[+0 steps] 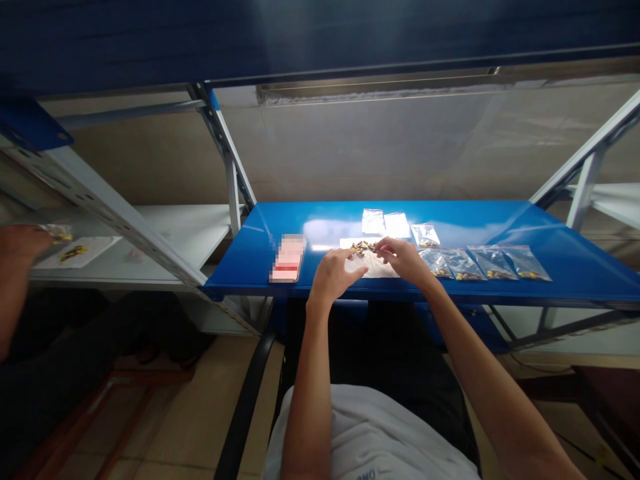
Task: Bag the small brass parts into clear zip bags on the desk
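On the blue shelf, a small heap of yellow and dark brown pieces [364,247] lies on a white sheet [376,265]. They are too small to name. My left hand [334,272] rests at the sheet's left side, open, its thumb and fingers apart around the near left of the heap. From the right, my right hand [403,259] reaches to the heap with its fingertips pinched together; what they hold is too small to make out. Beside it stretches a row of several clear zip bags [467,264] with similar pieces inside.
Behind the sheet lie two pale bags [373,221] and another clear bag [425,234]. A phone [289,259] with a blurred screen is on the left. At far left, another person's hand [25,248] is over a white shelf [200,230]. Metal uprights [125,207] flank the blue shelf.
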Tool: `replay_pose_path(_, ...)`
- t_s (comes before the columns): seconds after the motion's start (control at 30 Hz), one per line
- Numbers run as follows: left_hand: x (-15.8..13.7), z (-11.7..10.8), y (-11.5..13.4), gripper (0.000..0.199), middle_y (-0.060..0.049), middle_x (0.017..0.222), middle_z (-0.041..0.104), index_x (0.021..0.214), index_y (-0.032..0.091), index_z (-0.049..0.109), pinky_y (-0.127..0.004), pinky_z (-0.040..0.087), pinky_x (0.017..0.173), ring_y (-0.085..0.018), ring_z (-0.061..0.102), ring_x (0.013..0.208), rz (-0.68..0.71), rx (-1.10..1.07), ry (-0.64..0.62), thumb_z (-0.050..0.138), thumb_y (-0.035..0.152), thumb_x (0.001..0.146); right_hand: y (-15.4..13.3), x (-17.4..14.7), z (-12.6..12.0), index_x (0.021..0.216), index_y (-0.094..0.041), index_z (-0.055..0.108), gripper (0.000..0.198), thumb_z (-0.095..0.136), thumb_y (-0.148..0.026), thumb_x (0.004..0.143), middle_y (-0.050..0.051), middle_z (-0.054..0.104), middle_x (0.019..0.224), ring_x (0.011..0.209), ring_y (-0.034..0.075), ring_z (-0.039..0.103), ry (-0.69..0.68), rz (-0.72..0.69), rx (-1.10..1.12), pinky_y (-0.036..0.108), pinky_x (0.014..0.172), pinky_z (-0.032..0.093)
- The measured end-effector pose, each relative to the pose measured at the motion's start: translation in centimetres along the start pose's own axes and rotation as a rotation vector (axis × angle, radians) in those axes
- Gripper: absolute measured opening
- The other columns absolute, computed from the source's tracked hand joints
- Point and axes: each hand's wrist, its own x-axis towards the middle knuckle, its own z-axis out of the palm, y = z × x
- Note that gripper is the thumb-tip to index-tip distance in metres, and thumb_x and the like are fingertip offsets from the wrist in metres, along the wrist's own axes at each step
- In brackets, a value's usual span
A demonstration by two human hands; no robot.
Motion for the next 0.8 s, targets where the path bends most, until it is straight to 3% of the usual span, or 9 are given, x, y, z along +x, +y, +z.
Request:
replay_pose_path(0.13, 0.0, -0.5, 0.4, 0.039, -0.011, 0.12, 0.078, 0.126, 0.018, 0.074, -0.041, 0.057, 0.097, -0.027, 0.071, 0.11, 0.01, -0.01, -0.012, 0.079, 0.037, 0.092, -2.8, 0.0, -0.3, 0.092, -0.021, 0.074, 0.018, 0.065, -0.037, 0.093, 0.008, 0.079, 0.091, 0.085, 0.025, 0.073, -0.056, -0.125, 0.185, 0.036, 0.077, 0.054)
replay_pose_path(0.23, -0.1, -0.7, 0.6, 0.038, -0.011, 0.122, 0.077, 0.127, 0.019, 0.073, -0.04, 0.057, 0.096, -0.027, 0.07, 0.112, 0.024, -0.032, -0.027, 0.078, 0.035, 0.093, -4.0, 0.5, 0.1, 0.098, -0.022, 0.073, 0.02, 0.071, -0.041, 0.089, 0.007, 0.079, 0.091, 0.083, 0.023, 0.073, -0.082, -0.128, 0.241, 0.035, 0.075, 0.056)
replay_pose_path(0.53, -0.1, -1.0, 0.5, 0.036, -0.01, 0.117, 0.078, 0.127, 0.019, 0.073, -0.038, 0.058, 0.092, -0.026, 0.07, 0.109, 0.014, -0.015, 0.003, 0.078, 0.029, 0.093, -4.2, 1.5, 0.6, 0.084, -0.022, 0.079, 0.016, 0.067, -0.032, 0.088, 0.006, 0.081, 0.088, 0.081, 0.023, 0.074, -0.114, -0.161, 0.204, 0.034, 0.075, 0.056)
replay_pose_path(0.63, -0.1, -1.0, 0.3, 0.038, -0.011, 0.117, 0.078, 0.128, 0.018, 0.073, -0.038, 0.058, 0.091, -0.026, 0.07, 0.108, 0.0, -0.002, 0.013, 0.078, 0.031, 0.093, -3.7, 1.7, 0.6, 0.091, -0.022, 0.081, 0.018, 0.064, -0.028, 0.091, 0.006, 0.081, 0.09, 0.081, 0.023, 0.073, -0.046, -0.161, 0.155, 0.034, 0.075, 0.055)
replay_pose_path(0.8, -0.2, -1.0, -0.2, 0.04, -0.012, 0.116, 0.078, 0.127, 0.016, 0.073, -0.037, 0.058, 0.087, -0.026, 0.071, 0.103, -0.026, 0.012, 0.029, 0.078, 0.036, 0.093, -2.1, 1.9, 2.2, 0.099, -0.019, 0.08, 0.025, 0.055, -0.017, 0.097, 0.012, 0.079, 0.1, 0.088, 0.025, 0.071, 0.134, -0.045, -0.132, 0.035, 0.082, 0.053)
